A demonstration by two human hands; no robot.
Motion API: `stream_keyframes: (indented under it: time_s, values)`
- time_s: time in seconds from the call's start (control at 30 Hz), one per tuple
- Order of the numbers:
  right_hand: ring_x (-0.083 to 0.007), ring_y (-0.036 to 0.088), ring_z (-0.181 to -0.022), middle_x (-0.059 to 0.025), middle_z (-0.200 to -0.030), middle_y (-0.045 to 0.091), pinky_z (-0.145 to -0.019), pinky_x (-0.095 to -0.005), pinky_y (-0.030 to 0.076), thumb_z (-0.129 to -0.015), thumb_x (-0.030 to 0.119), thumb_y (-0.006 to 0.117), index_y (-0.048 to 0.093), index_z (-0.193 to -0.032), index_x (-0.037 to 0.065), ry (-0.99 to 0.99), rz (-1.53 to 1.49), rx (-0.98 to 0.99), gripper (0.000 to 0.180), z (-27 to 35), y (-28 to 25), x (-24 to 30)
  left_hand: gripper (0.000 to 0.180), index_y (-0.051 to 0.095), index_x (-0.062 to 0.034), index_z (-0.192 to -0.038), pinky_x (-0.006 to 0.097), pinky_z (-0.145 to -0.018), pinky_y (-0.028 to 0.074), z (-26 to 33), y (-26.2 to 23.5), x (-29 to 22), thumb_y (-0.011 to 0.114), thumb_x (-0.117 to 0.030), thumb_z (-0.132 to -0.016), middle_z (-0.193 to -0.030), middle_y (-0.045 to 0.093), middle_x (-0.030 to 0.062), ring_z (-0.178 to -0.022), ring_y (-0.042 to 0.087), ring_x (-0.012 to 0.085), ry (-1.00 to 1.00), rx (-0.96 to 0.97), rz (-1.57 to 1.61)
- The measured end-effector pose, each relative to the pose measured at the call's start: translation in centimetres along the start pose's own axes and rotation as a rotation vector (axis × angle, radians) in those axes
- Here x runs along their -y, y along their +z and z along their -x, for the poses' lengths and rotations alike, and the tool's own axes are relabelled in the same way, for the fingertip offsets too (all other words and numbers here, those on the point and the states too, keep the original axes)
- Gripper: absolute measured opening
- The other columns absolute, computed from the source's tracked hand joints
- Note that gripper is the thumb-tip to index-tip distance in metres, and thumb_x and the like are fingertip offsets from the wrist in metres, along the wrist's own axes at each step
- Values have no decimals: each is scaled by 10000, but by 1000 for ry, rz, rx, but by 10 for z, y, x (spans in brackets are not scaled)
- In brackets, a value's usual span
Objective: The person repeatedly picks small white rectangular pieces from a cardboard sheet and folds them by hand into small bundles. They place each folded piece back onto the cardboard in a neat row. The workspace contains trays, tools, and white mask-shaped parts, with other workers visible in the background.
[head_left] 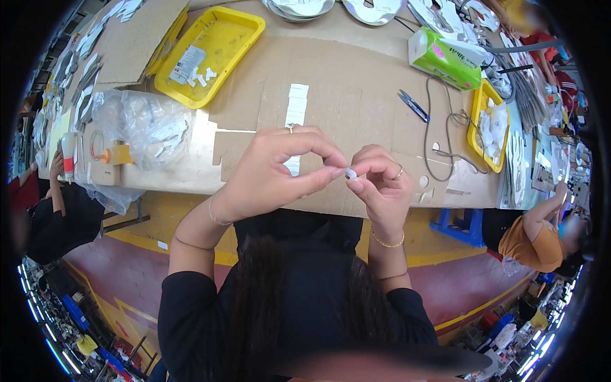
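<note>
Over the front part of the cardboard-covered table, my left hand (280,167) and my right hand (384,184) meet at the fingertips. Pinched between them is a small white piece (349,173) with a dark spot; it is too small to name more exactly. Thumb and forefinger of each hand close on it. Beyond my left hand, a column of white rectangular pieces (296,105) lies on the cardboard (356,83), its near part partly covered by the hand. Blue-handled thread snips (414,106) rest to the right.
A yellow tray (237,39) with several white pieces stands at the far left, near a clear plastic bag (143,127). At the right are a green tissue pack (445,58), a looped cord (429,137) and a yellow basket (474,137). Other people sit at both sides.
</note>
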State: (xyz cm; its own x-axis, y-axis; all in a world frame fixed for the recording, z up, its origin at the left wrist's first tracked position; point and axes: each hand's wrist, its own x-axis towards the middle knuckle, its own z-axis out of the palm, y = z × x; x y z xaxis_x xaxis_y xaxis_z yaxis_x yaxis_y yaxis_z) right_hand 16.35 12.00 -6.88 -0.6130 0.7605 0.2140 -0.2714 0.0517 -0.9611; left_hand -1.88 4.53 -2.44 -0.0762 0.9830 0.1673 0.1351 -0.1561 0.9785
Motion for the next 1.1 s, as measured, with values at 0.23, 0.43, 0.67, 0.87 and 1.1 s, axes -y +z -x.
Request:
stream_keyframes:
  time_s: [0.23,0.43,0.67,0.87,1.1]
  values:
    - [-153,568,-709,-11,-770,610,-723,-306,368,-653,80,839,658,-800,86,-293,306,27,233,2,3,15,159,678,-37,-822,313,-730,459,7,1,-11,733,55,-704,-781,678,61,-743,647,189,253,-1,-155]
    - [-142,560,-699,19,-760,604,-753,-346,334,-627,147,863,657,-783,127,-349,411,42,259,6,5,29,189,669,-71,-813,334,-719,449,12,0,-22,764,30,-685,-791,682,44,-745,652,191,303,46,-184]
    - [-124,560,-711,44,-753,600,-799,-359,332,-635,144,860,661,-750,147,-335,439,59,231,8,6,36,219,677,-91,-836,331,-711,437,16,0,-24,780,13,-673,-821,691,31,-749,650,186,330,76,-234]
    - [-122,565,-715,45,-749,601,-813,-359,328,-644,142,856,660,-752,148,-339,436,44,224,8,6,35,211,677,-95,-830,332,-725,431,15,1,-24,774,13,-677,-822,691,30,-758,651,183,322,69,-219]
    - [-128,579,-729,30,-739,604,-894,-346,338,-642,148,856,659,-765,123,-244,422,60,234,8,0,32,213,653,-70,-871,333,-728,432,14,-1,-22,734,42,-710,-800,654,35,-738,628,186,285,82,-296]
